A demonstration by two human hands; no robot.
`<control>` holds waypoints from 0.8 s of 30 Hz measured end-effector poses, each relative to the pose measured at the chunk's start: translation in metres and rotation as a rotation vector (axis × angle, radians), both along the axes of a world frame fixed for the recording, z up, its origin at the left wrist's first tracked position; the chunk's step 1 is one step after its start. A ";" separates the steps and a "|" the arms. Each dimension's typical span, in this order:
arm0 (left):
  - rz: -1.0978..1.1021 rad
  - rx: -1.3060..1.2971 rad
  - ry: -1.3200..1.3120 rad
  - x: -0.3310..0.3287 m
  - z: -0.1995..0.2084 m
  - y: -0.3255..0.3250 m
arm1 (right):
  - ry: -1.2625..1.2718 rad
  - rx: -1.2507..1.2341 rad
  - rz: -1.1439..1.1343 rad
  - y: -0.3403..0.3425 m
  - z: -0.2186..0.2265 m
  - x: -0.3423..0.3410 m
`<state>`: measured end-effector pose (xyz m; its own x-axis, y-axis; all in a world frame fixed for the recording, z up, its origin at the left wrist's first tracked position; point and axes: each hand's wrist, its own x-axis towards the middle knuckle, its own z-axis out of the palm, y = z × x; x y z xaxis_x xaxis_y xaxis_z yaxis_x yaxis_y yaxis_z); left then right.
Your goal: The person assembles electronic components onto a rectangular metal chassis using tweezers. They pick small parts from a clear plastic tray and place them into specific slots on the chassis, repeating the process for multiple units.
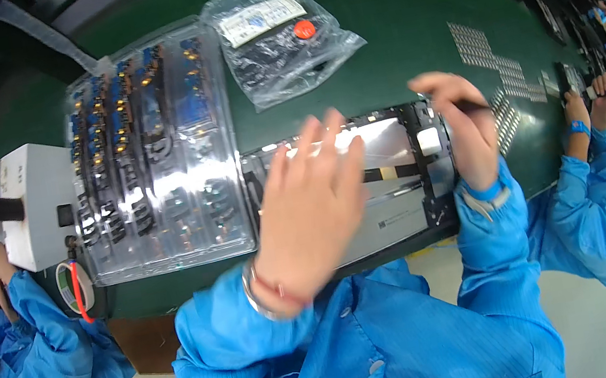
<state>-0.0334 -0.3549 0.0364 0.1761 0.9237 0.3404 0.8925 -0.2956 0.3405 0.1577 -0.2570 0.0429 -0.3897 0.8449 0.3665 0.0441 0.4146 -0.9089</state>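
Observation:
An opened tablet-like device [402,225] lies flat in front of me, with silver panels, a dark frame and small parts along its right edge. My left hand [314,207] is over its left half, palm down and blurred, with fingers spread and nothing in them. Whether it touches the panel I cannot tell. At the upper right corner of the device is my right hand [472,130], its thumb and forefinger curled together in a pinch. Anything between those fingertips is too small to make out.
Left of the device stands a clear plastic tray [168,247] of circuit strips. Behind lies a clear bag [282,40] with dark contents. A white box [40,205] with a black hose and a tape roll [67,286] are farther left. Dotted sticker sheets [509,78] lie right. Co-workers sit both sides.

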 end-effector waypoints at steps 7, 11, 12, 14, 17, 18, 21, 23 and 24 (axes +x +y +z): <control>-0.190 0.085 0.015 -0.018 -0.012 -0.105 | -0.971 0.480 0.118 -0.086 0.019 0.046; -0.220 0.157 0.031 -0.020 -0.021 -0.089 | -0.915 0.489 -0.006 -0.106 -0.007 0.048; -0.225 0.184 0.006 -0.021 -0.022 -0.085 | -0.883 0.518 -0.047 -0.105 -0.010 0.051; -0.254 0.165 0.006 -0.022 -0.020 -0.085 | -0.808 0.537 -0.035 -0.106 -0.014 0.050; -0.266 0.133 0.001 -0.024 -0.018 -0.089 | -0.776 0.553 -0.051 -0.112 -0.015 0.045; -0.267 0.130 -0.003 -0.025 -0.014 -0.087 | -0.786 0.557 -0.049 -0.111 -0.014 0.046; -0.216 0.042 -0.060 -0.050 0.019 -0.071 | -0.799 0.570 -0.051 -0.113 0.002 0.038; -0.031 0.017 0.088 -0.085 0.047 -0.030 | -0.779 0.570 -0.092 -0.113 0.010 0.039; -0.002 0.124 0.103 -0.107 0.054 -0.007 | -0.738 0.568 -0.114 -0.113 0.011 0.040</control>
<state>-0.1403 -0.3621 0.0902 0.2178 0.8751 0.4322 0.9202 -0.3317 0.2079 0.1977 -0.3701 0.0542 -0.6139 0.6624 0.4293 0.5964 0.7455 -0.2976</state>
